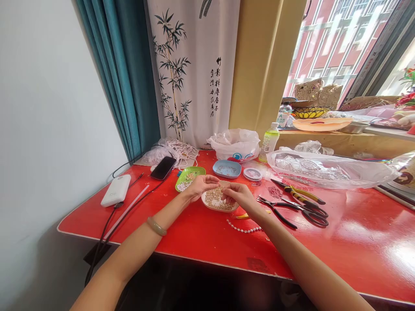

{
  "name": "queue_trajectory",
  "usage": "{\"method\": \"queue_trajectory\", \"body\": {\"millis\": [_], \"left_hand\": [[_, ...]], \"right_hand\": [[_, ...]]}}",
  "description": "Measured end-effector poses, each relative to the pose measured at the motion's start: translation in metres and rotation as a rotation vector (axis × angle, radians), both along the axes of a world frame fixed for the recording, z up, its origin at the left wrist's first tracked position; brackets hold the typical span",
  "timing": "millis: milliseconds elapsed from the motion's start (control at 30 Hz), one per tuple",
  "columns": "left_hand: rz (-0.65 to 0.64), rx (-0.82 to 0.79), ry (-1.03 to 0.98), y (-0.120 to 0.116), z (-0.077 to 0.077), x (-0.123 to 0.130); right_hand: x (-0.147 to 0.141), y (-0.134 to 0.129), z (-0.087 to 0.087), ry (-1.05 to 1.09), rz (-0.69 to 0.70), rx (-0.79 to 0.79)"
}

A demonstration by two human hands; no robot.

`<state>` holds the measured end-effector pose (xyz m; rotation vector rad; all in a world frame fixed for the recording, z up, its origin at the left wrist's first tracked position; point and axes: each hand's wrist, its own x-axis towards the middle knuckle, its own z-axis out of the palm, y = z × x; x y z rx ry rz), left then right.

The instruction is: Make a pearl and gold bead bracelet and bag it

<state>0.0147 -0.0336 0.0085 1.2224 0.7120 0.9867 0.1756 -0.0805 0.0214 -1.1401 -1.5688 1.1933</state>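
The table (201, 242) is red, and on its left part lie a power bank (116, 190), a phone (163, 168) and cables (113, 211). In the middle stand a green dish (202, 170), a blue dish (227, 176), a white dish (218, 209), a lid (253, 174), a bottle (268, 144) and a white bag (235, 147), with a pearl string (243, 230) nearer the front. To the right are yellow pliers (300, 193), black pliers (278, 212), scissors (319, 215), red beads (275, 192) and a long bag (330, 168).

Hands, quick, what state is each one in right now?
Left hand: pinched closed at the bead dish; anything held is too small to tell.
Right hand: pinched closed too; whether it holds anything cannot be told.
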Motion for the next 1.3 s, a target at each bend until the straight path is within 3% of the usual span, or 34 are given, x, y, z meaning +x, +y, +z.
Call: {"method": "queue_trajectory", "body": {"millis": [800,1300], "left_hand": [[-0.012,0.014,0.028,-0.0021,0.0024,0.0009],[-0.04,0.072,0.04,0.0028,-0.0046,-0.0006]], "right_hand": [[-0.0002,-0.0052,0.0053,-0.041,-0.005,-0.012],[0.0025,-0.0015,0.0003,-0.03,0.07,0.019]]}}
